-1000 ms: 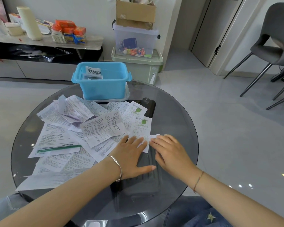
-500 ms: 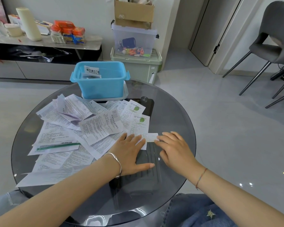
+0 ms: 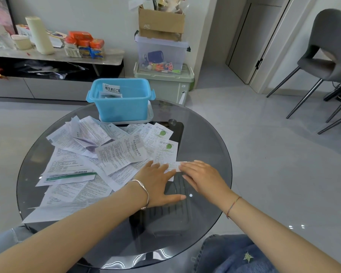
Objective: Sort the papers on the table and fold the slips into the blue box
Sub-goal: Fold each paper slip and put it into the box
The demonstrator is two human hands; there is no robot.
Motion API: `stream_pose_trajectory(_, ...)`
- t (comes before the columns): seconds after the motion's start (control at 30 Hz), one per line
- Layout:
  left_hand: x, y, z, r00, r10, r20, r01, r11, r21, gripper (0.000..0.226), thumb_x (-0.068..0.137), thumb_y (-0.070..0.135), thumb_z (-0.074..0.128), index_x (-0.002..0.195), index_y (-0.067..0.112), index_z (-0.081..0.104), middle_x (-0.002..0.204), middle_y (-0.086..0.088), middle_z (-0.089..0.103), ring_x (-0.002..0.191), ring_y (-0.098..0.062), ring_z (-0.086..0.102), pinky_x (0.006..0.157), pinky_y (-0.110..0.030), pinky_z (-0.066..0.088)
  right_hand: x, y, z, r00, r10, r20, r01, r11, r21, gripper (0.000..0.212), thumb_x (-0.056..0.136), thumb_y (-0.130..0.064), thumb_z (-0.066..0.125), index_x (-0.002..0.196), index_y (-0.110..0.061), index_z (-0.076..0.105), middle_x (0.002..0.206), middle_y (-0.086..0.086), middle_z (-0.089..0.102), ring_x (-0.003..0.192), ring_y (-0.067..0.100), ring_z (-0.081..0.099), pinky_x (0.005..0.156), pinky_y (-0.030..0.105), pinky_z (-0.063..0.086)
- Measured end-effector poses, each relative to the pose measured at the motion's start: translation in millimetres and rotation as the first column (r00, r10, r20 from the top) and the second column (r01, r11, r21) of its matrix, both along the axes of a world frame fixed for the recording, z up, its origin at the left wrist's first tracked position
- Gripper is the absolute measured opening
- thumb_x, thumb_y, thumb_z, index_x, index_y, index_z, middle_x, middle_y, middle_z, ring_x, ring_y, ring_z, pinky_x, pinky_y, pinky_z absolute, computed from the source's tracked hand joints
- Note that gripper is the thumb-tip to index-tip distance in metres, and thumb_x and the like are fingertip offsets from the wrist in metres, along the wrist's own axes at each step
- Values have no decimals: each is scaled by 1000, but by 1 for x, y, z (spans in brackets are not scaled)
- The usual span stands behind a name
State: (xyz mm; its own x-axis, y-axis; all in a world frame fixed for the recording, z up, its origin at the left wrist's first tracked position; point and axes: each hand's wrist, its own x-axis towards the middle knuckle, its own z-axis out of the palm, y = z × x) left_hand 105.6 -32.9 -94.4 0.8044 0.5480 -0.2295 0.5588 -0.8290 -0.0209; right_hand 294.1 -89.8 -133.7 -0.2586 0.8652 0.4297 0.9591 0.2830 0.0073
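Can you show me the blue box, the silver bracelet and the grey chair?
blue box (image 3: pixel 122 110): head view, on its front wall.
silver bracelet (image 3: pixel 147 196): head view, on the band at the wrist.
grey chair (image 3: pixel 332 34): head view, on its backrest.

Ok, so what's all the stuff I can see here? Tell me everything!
table: one, dark round glass, right in front
papers: many, white with print, heaped on the table's left half
slip: one, white, under the fingertips of both hands
blue box: one, blue, far side of the table
tray: one, grey, under the blue box
packet: at least one, white, inside the blue box
cardboard box: one, brown, top of the stack by the wall
clear bin: one, see-through, middle of the stack
green bin: one, pale green, bottom of the stack
chair: one, grey, far right
left hand: flat on the slip's left end
right hand: flat on the slip's right end
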Motion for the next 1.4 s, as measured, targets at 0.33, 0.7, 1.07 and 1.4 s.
stream_pose_trajectory(0.33, -22, 4, 9, 995, -50, -82, 46, 998, -47, 114, 69, 89, 5, 152, 11, 15, 160, -2, 11, 145, -18, 17, 118, -37, 1, 8, 12, 5, 995, 73, 75, -71, 997, -23, 9, 74, -13, 74, 82, -15, 72, 80, -4, 73, 62, 20, 67, 52, 24, 53)
stream_pose_trajectory(0.7, -41, 62, 57, 922, 138, 361, -84, 983, -163, 66, 92, 63, 30, 147, 25, 32, 149, 6, 39, 133, -14, 40, 109, -31, 33, 6, 35, 47, 987, -105, -120, 95, 992, -81, 13, 85, -10, 63, 91, -20, 69, 73, -8, 69, 61, 16, 64, 50, 23, 44)
stream_pose_trajectory(1.07, -102, 188, 57, 827, 392, 403, -447, 893, 50, 72, 96, 57, 29, 152, 14, 16, 160, -3, 14, 147, -23, 10, 119, -37, 10, -62, 201, 145, 217, -300, -929, -67, 945, -321, 9, 86, -1, 66, 93, -6, 67, 83, 4, 68, 64, 11, 62, 61, 18, 55)
stream_pose_trajectory(1.4, -103, 204, 31, 817, 400, 416, -477, 874, 96, 116, 60, 82, -28, 153, 21, 9, 160, 3, 8, 148, -21, 3, 119, -36, 2, -110, 322, 127, 154, -531, -833, -197, 810, -552, 15, 90, -2, 60, 86, -9, 49, 75, 9, 59, 61, 15, 58, 44, 15, 50)
